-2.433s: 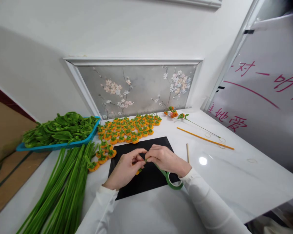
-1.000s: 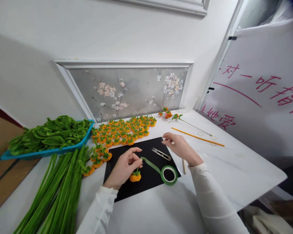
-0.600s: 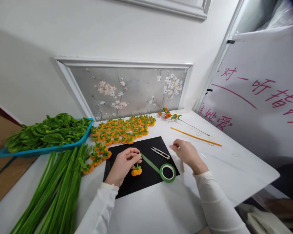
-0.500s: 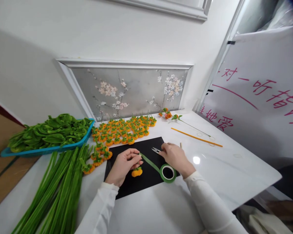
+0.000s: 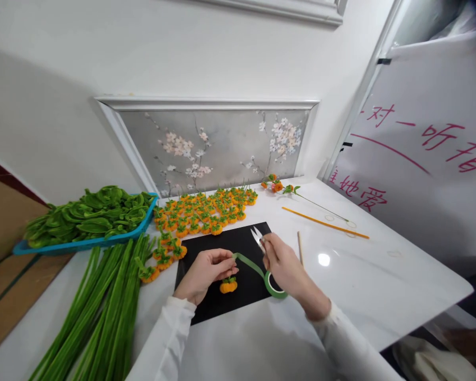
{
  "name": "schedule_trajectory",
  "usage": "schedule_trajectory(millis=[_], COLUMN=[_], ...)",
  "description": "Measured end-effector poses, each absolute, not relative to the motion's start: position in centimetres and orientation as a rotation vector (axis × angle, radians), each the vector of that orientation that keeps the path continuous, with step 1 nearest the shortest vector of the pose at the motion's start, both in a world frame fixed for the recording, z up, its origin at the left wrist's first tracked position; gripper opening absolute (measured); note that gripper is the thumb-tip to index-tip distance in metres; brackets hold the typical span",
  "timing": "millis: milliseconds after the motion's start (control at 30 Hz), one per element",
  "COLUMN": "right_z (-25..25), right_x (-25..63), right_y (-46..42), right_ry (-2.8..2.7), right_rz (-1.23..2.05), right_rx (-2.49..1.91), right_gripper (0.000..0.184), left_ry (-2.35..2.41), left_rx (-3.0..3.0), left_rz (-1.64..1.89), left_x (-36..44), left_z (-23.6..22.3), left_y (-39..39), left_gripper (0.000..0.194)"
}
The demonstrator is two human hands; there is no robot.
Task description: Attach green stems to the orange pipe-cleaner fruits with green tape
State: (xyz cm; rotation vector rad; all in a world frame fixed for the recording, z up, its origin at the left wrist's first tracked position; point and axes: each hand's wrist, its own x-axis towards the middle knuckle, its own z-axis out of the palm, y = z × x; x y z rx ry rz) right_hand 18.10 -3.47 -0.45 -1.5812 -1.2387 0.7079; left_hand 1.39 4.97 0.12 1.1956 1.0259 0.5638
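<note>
My left hand [image 5: 204, 272] is closed in a pinch, fingertips on the stem of a small orange fuzzy pumpkin [image 5: 228, 286] and the free end of the green tape [image 5: 249, 263]. The pumpkin hangs below those fingers, over a black mat [image 5: 222, 306]. From the left fingertips the tape strip runs right to its roll [image 5: 278, 294], partly covered by my right hand [image 5: 289, 269]. That hand is closed around small snips [image 5: 257, 236], whose pointed blades are apart and aim away from me, above the strip.
Rows of orange pumpkins [image 5: 206, 211] with green tops stand behind the mat. At left are a blue tray [image 5: 103, 242] of green leaves and a bundle of long green fuzzy stems [image 5: 91, 312]. A wooden stick [image 5: 300, 247], an orange fuzzy stem [image 5: 325, 222] and a finished-looking sprig [image 5: 276, 186] lie right.
My right hand has picked the snips up off the mat and turned their blades upward. My left hand still pinches the pumpkin and tape. The view has shifted slightly.
</note>
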Motion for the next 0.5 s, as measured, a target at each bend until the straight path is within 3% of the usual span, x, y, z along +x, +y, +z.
schedule_trajectory(millis=[100,167,500], right_z=[-0.3,-0.9,-3.0], right_x=[15.0,13.3,11.7], right_y=[-6.0,-6.8,-5.4], right_ry=[-0.658,-0.401,-0.245], right_rz=[1.419,1.603,1.68], right_rx=[-1.056,-0.924,-0.894], right_gripper=[0.036,0.045,0.051], left_ry=[1.024,1.021,0.977], left_rx=[1.193,1.193,1.239], left_rz=[0.561,0.558,0.472], left_x=[1.1,0.9,0.6], left_z=[0.2,0.3,0.9], left_y=[5.2,5.4,5.3], left_gripper=[0.027,0.027,0.022])
